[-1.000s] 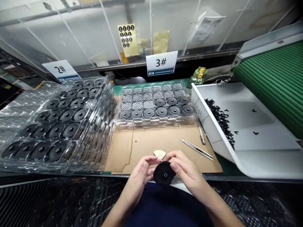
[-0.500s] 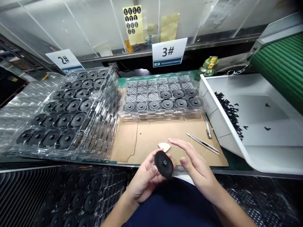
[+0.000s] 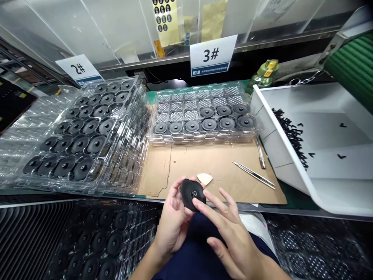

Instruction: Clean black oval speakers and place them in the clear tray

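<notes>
Standing at far left: one 2# sign (image 3: 78,69), behind a stack of clear trays (image 3: 128,149), layers too many to count. Its top layer carries black discs (image 3: 83,170), four in each of the three nearest rows; farther rows harder to tally. More discs lower down, too dim to count.

Left hand (image 3: 172,219): fingers curled up around one disc (image 3: 189,191), clamped on its rim. That disc sits tilted, face to the camera, over the near edge of the cardboard (image 3: 186,161). Well behind it, one middle tray (image 3: 201,137) with nine discs: six along the front row, three at the right of the next. One pale wedge (image 3: 204,178) just beyond the held disc; one 3# sign (image 3: 213,55) farther back.

Right hand (image 3: 233,229): fingers apart and extended, thumb well clear, index fingertip on the disc's face by the hub.

One pair of tweezers (image 3: 254,175), one slim tool (image 3: 261,154). One green bottle (image 3: 264,73) behind one white bin (image 3: 278,155); inside, black pieces (image 3: 291,134) heaped along the left wall, uncounted, four lying loose to the right.
</notes>
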The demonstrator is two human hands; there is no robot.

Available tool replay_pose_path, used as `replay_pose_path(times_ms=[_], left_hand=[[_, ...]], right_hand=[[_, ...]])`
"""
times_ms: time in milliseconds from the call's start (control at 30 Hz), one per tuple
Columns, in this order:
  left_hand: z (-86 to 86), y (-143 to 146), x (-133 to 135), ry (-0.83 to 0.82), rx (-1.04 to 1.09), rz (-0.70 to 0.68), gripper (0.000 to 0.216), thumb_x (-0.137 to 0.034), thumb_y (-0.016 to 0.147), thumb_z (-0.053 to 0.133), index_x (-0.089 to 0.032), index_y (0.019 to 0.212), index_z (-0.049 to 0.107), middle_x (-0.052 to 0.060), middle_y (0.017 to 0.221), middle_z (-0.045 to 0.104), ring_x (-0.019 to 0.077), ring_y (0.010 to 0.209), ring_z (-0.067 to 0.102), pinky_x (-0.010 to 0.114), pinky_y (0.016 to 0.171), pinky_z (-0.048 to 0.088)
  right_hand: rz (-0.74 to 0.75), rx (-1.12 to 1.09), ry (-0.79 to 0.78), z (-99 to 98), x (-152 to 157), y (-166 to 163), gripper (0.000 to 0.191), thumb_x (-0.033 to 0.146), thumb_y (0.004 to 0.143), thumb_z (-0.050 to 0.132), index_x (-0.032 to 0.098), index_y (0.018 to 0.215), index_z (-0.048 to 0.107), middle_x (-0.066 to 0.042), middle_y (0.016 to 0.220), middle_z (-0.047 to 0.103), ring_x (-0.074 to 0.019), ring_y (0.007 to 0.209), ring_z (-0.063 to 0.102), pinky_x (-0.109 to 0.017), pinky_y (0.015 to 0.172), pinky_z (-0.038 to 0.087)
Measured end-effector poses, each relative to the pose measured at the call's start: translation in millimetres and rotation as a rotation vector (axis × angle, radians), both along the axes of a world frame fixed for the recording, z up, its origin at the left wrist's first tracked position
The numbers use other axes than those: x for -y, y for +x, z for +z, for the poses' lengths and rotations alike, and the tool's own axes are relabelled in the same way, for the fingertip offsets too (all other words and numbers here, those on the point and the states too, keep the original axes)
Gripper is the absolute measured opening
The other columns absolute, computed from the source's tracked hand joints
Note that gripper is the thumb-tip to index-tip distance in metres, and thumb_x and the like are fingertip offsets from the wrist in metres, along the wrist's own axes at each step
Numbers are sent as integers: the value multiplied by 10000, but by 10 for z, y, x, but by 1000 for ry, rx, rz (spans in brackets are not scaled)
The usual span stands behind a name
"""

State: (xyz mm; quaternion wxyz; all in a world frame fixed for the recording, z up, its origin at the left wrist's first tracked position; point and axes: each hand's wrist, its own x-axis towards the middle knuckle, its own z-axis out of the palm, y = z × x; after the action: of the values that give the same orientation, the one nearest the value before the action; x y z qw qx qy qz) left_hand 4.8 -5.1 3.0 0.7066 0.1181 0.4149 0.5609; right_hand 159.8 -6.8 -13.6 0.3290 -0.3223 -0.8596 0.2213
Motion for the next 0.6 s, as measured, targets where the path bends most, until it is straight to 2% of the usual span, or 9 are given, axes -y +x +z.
replay_pose_path(times_ms=[67,167,300,367,467,533,600], left_hand=[[18,-22,22,8,28,-21,613,-224,577,842,-269,1131,583,59,1234,605,244,1120,593,253,849,515],[29,-55,40,20,101,-97,580,-264,633,810,-288,1163,576,48,1276,583,236,1105,604,273,883,511],[50,-143,13,-31,202,-238,575,-380,726,722,-262,1258,537,85,1321,560,222,1092,610,281,895,514],[52,-192,-10,-54,221,-256,514,-344,758,698,-242,1242,559,86,1302,581,199,1061,624,268,875,526],[25,-229,-31,-59,258,-286,420,-285,789,671,-220,1198,600,78,1199,652,207,1021,650,275,861,536],[-7,-222,-36,-74,289,-314,397,-294,808,648,-199,1191,607,90,1142,680,240,1027,653,289,868,535],[-37,-200,-40,-106,308,-322,406,-296,804,652,-182,1191,607,113,1206,647,271,1042,646,297,861,539]], right_hand=[[-37,-22,-10,-23,4,62,429,267,952,318,136,1359,353,-74,1303,576,-220,1377,296,-485,1144,107],[-63,-42,-5,-19,-37,104,424,260,947,330,182,1363,351,-64,1259,611,-227,1360,329,-509,1131,117],[2,-25,1,-13,-168,116,504,462,960,270,222,1402,307,-59,1234,626,-261,1371,308,-553,1126,99],[55,27,-8,-41,-237,129,626,587,923,237,211,1422,285,-72,1279,595,-269,1385,277,-547,1134,89],[85,96,-45,-130,-316,160,746,666,875,234,187,1447,234,-94,1353,529,-268,1390,263,-540,1139,97],[67,120,-89,-216,-350,187,781,693,857,199,183,1447,241,-110,1391,485,-282,1383,276,-567,1126,138],[-47,134,-160,-317,-369,225,755,682,863,198,182,1415,329,-141,1423,434,-296,1349,341,-558,1076,280]])
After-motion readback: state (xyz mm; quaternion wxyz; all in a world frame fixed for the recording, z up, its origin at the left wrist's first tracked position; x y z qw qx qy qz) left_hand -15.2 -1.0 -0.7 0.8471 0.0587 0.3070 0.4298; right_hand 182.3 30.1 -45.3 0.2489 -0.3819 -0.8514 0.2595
